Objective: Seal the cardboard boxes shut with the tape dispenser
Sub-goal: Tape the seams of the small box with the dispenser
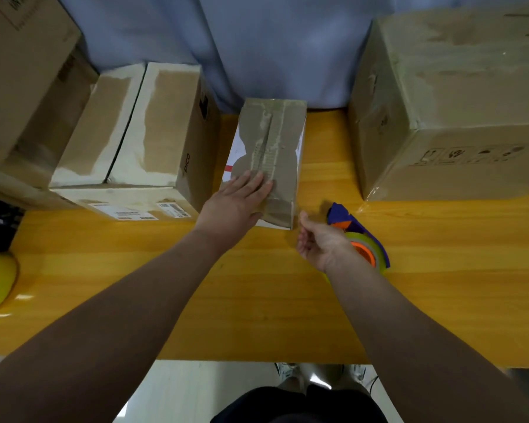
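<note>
Head view shows me the left hand [237, 201] lying flat on the near end of the small box [271, 154] in the middle of the yellow table [165, 270], fingers straight and close together, holding nothing. I see the right hand [322, 244] just beside the box, fingers loosely curled and a bit apart, with the purple and orange tape dispenser [361, 239] on the table right behind it.

A bare strip of yellow wooden tabletop [324, 166] ran between the small taped cardboard box [275, 154] and the large brown carton [452, 117] on the right. The purple-and-orange tape dispenser [364, 239] blocked its near end. The white-taped box [153, 129] crowded the small box's left side. The near tabletop lay open.
</note>
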{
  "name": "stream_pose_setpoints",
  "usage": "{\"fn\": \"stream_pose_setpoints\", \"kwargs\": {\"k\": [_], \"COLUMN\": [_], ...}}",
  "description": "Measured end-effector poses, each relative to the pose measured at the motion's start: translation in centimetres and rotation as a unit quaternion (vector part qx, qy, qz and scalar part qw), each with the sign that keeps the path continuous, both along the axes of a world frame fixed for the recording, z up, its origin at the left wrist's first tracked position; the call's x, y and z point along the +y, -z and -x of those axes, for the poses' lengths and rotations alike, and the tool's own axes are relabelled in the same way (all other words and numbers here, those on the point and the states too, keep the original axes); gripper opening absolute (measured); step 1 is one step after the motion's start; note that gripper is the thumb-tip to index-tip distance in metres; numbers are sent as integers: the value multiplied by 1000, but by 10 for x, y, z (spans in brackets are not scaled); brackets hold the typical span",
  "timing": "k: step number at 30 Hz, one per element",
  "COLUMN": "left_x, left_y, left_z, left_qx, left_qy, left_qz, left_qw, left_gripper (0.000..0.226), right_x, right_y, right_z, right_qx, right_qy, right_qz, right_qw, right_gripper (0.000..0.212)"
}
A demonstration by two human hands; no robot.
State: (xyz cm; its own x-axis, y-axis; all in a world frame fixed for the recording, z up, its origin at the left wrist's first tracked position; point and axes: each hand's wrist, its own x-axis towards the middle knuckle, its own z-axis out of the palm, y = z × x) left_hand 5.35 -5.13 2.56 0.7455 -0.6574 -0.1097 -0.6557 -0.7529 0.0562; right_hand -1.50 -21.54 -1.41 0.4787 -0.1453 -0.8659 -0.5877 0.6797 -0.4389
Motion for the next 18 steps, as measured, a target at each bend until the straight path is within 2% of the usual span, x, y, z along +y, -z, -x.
{"fn": "stream_pose_setpoints", "kwargs": {"k": [4, 7, 9, 10, 11, 12, 13, 15, 16, 18], "left_x": [-1, -1, -1, -1, -1, -1, -1, -1, -1, -1], "left_y": [2, 5, 6, 6, 6, 6, 7, 7, 7, 8], "left_z": [2, 2, 1, 1, 1, 1, 1, 1, 2, 1], "left_qx": [-6, -10, -10, -9, -9, -9, -11, -14, -16, -18], "left_qy": [0, -7, -7, -7, -6, -5, -5, -6, -6, -4], "left_qz": [22, 30, 31, 32, 35, 36, 37, 41, 41, 42], "left_qw": [1000, 999, 999, 999, 999, 999, 999, 999, 999, 999], "left_gripper": [63, 63, 63, 63, 63, 63, 63, 62, 62, 62], "right_x": [14, 25, 24, 21, 18, 17, 20, 35, 42, 43], "right_y": [2, 7, 11, 10, 6, 3, -1, -5, -4, 0], "right_z": [-6, -6, -1, 4, 9, 14, 18, 24, 26, 27], "right_qx": [-13, -29, -35, -52, -91, -141, -191, -256, -274, -288], "right_qy": [20, 31, 13, 11, 16, 11, -18, -161, -227, -295], "right_qz": [15, 69, 196, 282, 350, 375, 369, 357, 358, 369], "right_qw": [1000, 997, 980, 958, 932, 916, 909, 884, 863, 833], "right_gripper": [23, 26, 18, 19, 26, 35, 45, 65, 76, 90]}}
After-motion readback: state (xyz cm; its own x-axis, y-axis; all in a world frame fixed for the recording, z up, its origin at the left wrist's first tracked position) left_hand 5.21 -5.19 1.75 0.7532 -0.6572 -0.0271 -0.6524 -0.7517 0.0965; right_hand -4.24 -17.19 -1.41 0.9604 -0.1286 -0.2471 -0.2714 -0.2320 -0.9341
